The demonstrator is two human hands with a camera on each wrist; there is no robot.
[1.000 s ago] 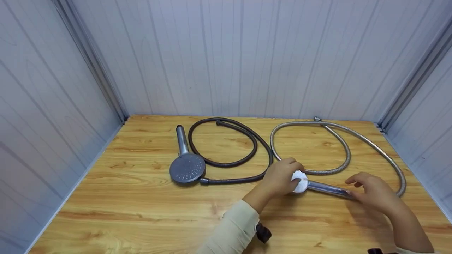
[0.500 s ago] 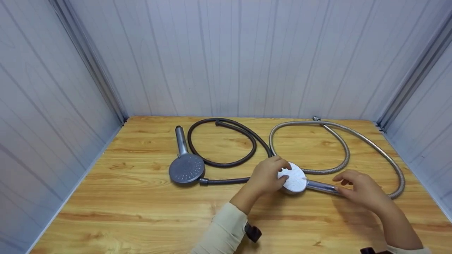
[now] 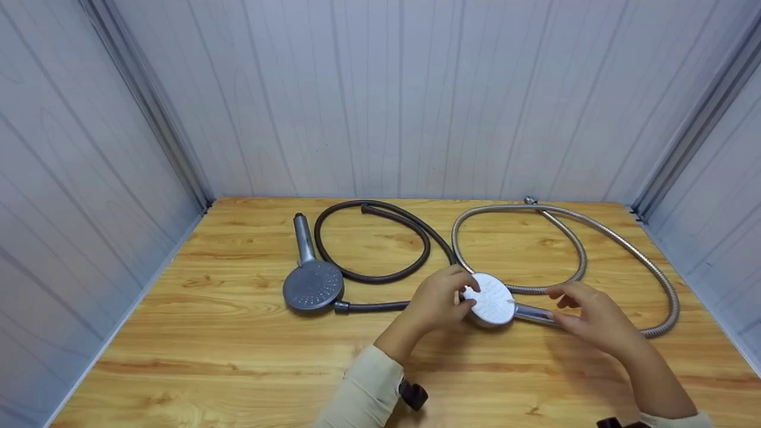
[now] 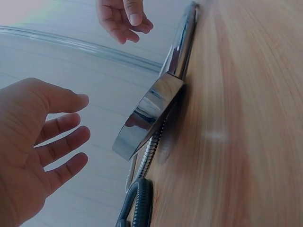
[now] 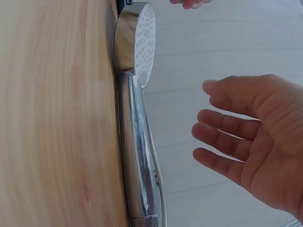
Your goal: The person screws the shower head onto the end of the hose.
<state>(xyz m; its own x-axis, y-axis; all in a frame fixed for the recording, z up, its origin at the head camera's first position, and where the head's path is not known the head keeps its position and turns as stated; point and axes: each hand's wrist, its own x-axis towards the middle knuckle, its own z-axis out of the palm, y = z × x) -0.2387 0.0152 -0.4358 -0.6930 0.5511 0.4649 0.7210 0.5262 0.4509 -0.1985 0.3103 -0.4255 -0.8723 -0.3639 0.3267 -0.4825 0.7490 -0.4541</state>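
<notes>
A chrome shower head [image 3: 492,302] with a white spray face lies face up on the wooden table, its handle [image 5: 137,156] pointing right. My left hand [image 3: 437,302] is off its left side with fingers relaxed, and its fingertips overlap the spray face in the head view. The left wrist view shows a gap between that hand [image 4: 42,142] and the chrome rim. Over the handle hovers my right hand [image 3: 597,318], fingers loosely bent; in the right wrist view this hand [image 5: 260,137] is apart from the handle and holds nothing.
A grey shower head [image 3: 313,285] lies to the left, its handle pointing toward the back wall. Beside it a dark hose [image 3: 380,279] is looped, one end near that head. A silver metal hose [image 3: 630,244] curls behind the chrome head. Panelled walls [image 3: 380,101] enclose the table.
My left hand has drawn back to the left, uncovering more of the white spray face. My right hand has shifted left along the handle. The chrome shower head has stayed in place.
</notes>
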